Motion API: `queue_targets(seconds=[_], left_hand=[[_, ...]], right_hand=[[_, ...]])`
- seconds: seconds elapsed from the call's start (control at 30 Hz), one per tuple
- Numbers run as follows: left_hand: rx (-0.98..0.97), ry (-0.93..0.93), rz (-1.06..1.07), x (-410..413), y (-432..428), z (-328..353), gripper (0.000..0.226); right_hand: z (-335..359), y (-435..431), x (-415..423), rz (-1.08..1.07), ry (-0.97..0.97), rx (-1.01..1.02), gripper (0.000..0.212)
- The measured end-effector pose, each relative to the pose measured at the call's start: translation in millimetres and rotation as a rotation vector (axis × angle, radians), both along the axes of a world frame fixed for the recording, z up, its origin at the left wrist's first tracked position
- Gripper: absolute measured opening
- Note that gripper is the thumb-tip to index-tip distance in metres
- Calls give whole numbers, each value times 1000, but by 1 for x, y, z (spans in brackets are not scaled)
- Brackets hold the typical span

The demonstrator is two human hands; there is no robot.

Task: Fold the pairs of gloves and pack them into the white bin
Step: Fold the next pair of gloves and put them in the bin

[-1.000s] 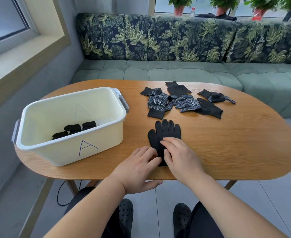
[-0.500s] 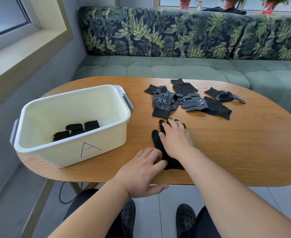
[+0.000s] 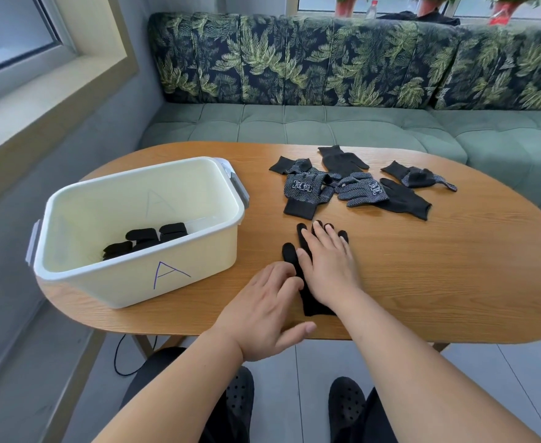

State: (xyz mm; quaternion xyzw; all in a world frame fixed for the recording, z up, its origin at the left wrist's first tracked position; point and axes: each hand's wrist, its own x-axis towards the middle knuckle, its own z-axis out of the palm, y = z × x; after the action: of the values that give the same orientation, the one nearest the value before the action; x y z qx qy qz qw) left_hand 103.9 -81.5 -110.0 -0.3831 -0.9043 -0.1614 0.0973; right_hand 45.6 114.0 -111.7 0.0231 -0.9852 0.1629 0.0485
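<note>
Head camera looks down at my two hands on the wooden table [image 3: 438, 266]. My right hand [image 3: 328, 266] lies flat on a black glove [image 3: 315, 303], with the fingers straight and pressing it down; the glove's fingertips show just past my own, and its cuff points toward me near the table edge. It may be two gloves stacked as one pair, but under my hand I cannot tell. My left hand [image 3: 262, 310] rests beside it, released, the fingers relaxed and their tips touching the left edge of the glove, the thumb reaching over the table edge. Neither hand grasps anything. The white bin [image 3: 135, 276], marked with a letter A, stands on the left part of the table, near my left hand, and some folded black gloves [image 3: 144, 238] lie on its bottom. Farther from me, behind the flat glove, a loose heap of gloves [image 3: 307, 190] waits, some plain black, some with white dots. Behind the table is a green sofa [image 3: 326, 123].
</note>
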Motion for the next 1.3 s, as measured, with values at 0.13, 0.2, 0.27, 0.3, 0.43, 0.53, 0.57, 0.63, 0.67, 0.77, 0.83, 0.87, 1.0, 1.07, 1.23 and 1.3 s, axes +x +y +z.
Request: queue_targets(seconds=[0.13, 0.2, 0.27, 0.3, 0.43, 0.53, 0.57, 0.63, 0.67, 0.77, 0.83, 0.87, 1.0, 1.07, 1.23, 1.3], left_hand=[[-27, -41, 62, -1, 2, 1, 68], [-33, -69, 82, -2, 3, 1, 68], [-9, -92, 101, -4, 3, 1, 65], [6, -109, 111, -5, 3, 1, 63], [44, -174, 152, -7, 2, 2, 63], [42, -148, 158, -6, 3, 0, 61], [39, -119, 154, -6, 3, -1, 60], [45, -56, 126, -4, 4, -2, 54], [50, -32, 107, -3, 4, -3, 52], [57, 7, 73, -2, 5, -3, 47], [74, 11, 62, -2, 5, -3, 46], [83, 9, 58, -3, 5, -2, 45], [166, -84, 62, -3, 14, 0, 43], [204, -132, 62, -2, 20, 0, 43], [241, -166, 84, -5, 20, -4, 43], [262, -182, 89, -6, 20, -4, 43]], right_hand=[[8, 22, 12, -14, 57, -378, 45], [8, 36, 29, 11, 39, -283, 50], [5, 50, 46, 66, -11, -111, 59], [5, 56, 53, 80, -39, -58, 64], [8, 70, 74, 113, -2, -119, 62], [7, 71, 85, 158, 178, -225, 33], [5, 70, 86, 161, 224, -218, 24], [2, 69, 85, 152, 256, -193, 16], [1, 69, 85, 148, 256, -190, 15], [0, 71, 86, 173, 276, -184, 16], [1, 70, 89, 212, 288, -172, 18], [2, 70, 90, 232, 285, -160, 20], [1, 70, 92, 250, 288, -112, 17], [0, 70, 91, 244, 311, -108, 11], [-3, 70, 89, 276, 356, -116, 2], [-3, 70, 89, 286, 383, -107, 4]])
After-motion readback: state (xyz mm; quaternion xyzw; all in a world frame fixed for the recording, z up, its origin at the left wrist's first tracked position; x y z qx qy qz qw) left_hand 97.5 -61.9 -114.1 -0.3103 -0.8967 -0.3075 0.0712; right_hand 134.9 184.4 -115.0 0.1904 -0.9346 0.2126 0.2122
